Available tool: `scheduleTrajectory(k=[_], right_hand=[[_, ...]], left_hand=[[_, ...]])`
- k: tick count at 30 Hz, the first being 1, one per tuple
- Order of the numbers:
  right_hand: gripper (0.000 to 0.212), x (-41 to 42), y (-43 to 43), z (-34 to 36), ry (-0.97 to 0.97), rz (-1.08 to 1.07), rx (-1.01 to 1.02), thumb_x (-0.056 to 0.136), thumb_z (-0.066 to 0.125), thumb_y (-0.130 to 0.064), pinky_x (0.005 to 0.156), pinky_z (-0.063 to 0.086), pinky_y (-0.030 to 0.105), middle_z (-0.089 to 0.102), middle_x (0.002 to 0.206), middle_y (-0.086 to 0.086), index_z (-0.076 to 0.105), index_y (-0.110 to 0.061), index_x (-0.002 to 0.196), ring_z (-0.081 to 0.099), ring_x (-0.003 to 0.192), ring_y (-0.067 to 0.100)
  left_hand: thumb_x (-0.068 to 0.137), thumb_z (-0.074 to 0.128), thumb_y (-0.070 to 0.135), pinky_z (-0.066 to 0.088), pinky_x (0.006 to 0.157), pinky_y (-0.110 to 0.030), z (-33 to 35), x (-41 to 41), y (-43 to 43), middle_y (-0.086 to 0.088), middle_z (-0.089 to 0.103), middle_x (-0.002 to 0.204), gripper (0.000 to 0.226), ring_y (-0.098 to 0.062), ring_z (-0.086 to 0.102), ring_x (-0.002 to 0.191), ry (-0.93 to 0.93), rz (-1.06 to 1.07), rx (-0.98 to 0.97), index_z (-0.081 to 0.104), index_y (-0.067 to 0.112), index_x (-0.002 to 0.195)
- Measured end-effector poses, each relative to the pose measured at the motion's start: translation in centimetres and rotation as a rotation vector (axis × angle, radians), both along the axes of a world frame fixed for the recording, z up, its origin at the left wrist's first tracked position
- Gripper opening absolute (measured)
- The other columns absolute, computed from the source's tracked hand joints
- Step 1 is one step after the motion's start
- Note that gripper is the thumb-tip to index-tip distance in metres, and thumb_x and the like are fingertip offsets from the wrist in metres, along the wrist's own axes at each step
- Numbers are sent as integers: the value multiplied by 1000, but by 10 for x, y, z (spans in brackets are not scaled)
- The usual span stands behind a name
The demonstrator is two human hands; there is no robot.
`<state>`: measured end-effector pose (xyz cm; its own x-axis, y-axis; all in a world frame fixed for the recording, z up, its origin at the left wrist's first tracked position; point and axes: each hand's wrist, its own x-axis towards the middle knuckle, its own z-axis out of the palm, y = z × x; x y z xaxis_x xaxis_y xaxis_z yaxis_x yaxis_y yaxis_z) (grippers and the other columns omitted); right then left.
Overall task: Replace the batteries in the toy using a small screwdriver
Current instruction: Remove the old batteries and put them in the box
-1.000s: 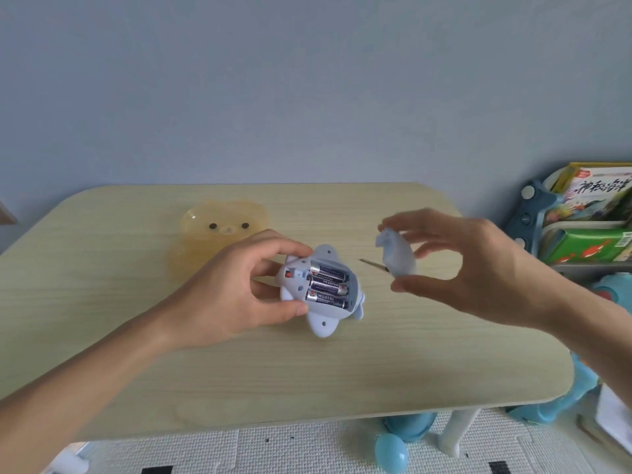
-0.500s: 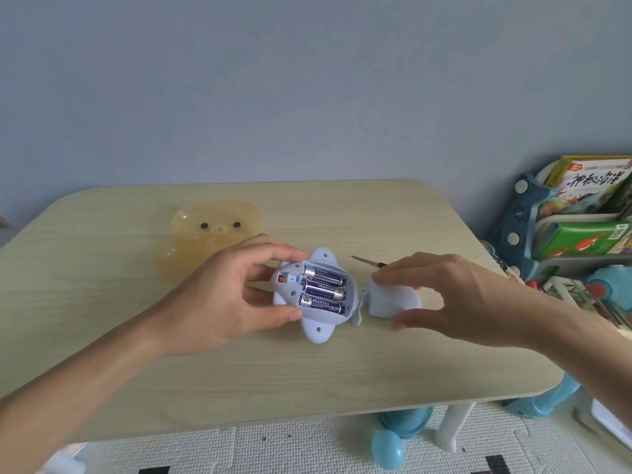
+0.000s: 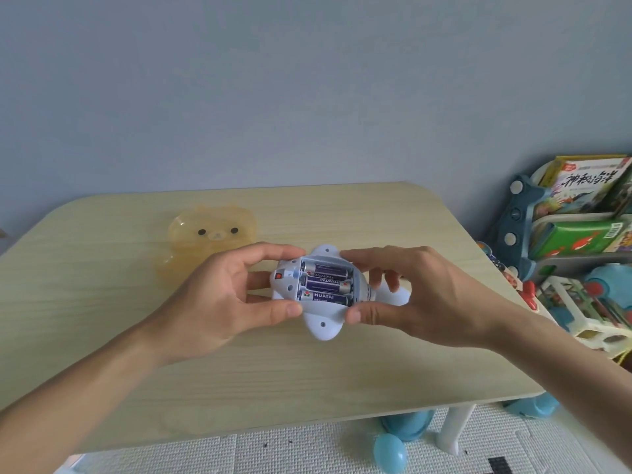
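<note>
A pale blue toy [image 3: 323, 323] is held belly-up just above the wooden table [image 3: 307, 381]. Its battery bay is open and shows three purple batteries [image 3: 325, 285] side by side. My left hand [image 3: 219, 302] grips the toy's left side between thumb and fingers. My right hand [image 3: 427, 302] grips its right side, thumb at the near edge and forefinger at the far edge. The loose battery cover [image 3: 398, 297] lies on the table behind my right fingers. I cannot see the screwdriver.
A translucent orange bear-shaped box [image 3: 212, 234] sits at the back left of the table. To the right of the table stands a blue shelf [image 3: 519, 234] with books and toys. Blue toys [image 3: 390, 453] lie on the floor mat under the table's front edge.
My right hand set the battery cover down on the table, let it go and moved left onto the toy. The left hand kept its hold on the toy.
</note>
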<state>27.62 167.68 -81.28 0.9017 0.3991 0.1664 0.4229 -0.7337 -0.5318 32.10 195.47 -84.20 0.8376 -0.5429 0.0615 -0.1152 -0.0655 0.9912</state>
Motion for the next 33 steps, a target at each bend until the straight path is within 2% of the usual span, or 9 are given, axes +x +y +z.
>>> scheduleTrajectory(k=[3, 5, 7, 9, 12, 15, 20, 26, 33], right_hand=[[78, 1, -1, -1, 88, -28, 148, 73, 84, -54, 88, 59, 24, 73, 120, -21, 58, -33, 143, 71, 100, 4], [72, 0, 0, -3, 155, -43, 226, 72, 90, -39, 89, 62, 30, 75, 121, -19, 63, -31, 139, 74, 102, 6], [65, 0, 1, -5, 205, -61, 256, 72, 92, -29, 88, 63, 29, 76, 118, -21, 68, -31, 133, 75, 99, 3], [61, -1, 1, -5, 242, -91, 292, 71, 92, -28, 88, 63, 30, 78, 113, -20, 71, -34, 128, 76, 96, 4], [60, 0, 1, -4, 260, -124, 331, 68, 88, -40, 88, 64, 36, 80, 109, -11, 72, -36, 127, 79, 91, 11], [63, 0, 3, -3, 241, -132, 328, 67, 84, -47, 89, 63, 36, 80, 109, -11, 72, -33, 127, 79, 92, 8], [53, -3, 6, 2, 260, -137, 309, 79, 85, -33, 90, 63, 32, 80, 111, -14, 71, -31, 130, 78, 92, 1], [31, -9, 14, 9, 228, -93, 258, 89, 78, -24, 85, 62, 36, 82, 98, -12, 76, -38, 117, 76, 72, 7], [28, -10, 18, 7, 209, -110, 267, 87, 78, -25, 84, 60, 42, 82, 94, -4, 78, -38, 112, 76, 74, 18]], left_hand=[[76, 88, -3, 63, 88, -31, -2, -3, -1, -3, 79, 121, 59, -20, 78, 106, 20, -8, -9, 66, 13, 129], [78, 90, 2, 63, 90, -35, -1, -5, -1, 1, 79, 120, 56, -20, 78, 107, -2, -14, 61, 64, 18, 125], [79, 95, 21, 58, 99, -33, 2, -5, 0, 10, 79, 121, 54, -11, 76, 111, -208, -9, 310, 63, 29, 122], [75, 92, 45, 51, 98, -20, 8, -5, 1, 26, 70, 124, 54, 4, 66, 114, -490, 37, 569, 61, 40, 119], [74, 86, 58, 45, 94, -14, 17, -4, -2, 28, 61, 126, 58, 8, 56, 120, -655, 1, 662, 59, 43, 123], [79, 83, 60, 49, 95, -19, 23, -4, -9, 27, 49, 130, 61, 3, 57, 118, -677, -103, 679, 56, 46, 132], [82, 76, 66, 57, 88, -27, 33, -6, -23, 24, 34, 130, 59, -2, 57, 111, -739, -196, 797, 52, 56, 134], [80, 75, 69, 50, 66, -23, 43, -5, -31, 23, 37, 119, 48, -5, 61, 79, -768, -227, 845, 54, 50, 119], [76, 81, 64, 52, 66, -34, 47, -2, -32, 19, 42, 115, 50, -12, 62, 81, -753, -256, 836, 47, 47, 108]])
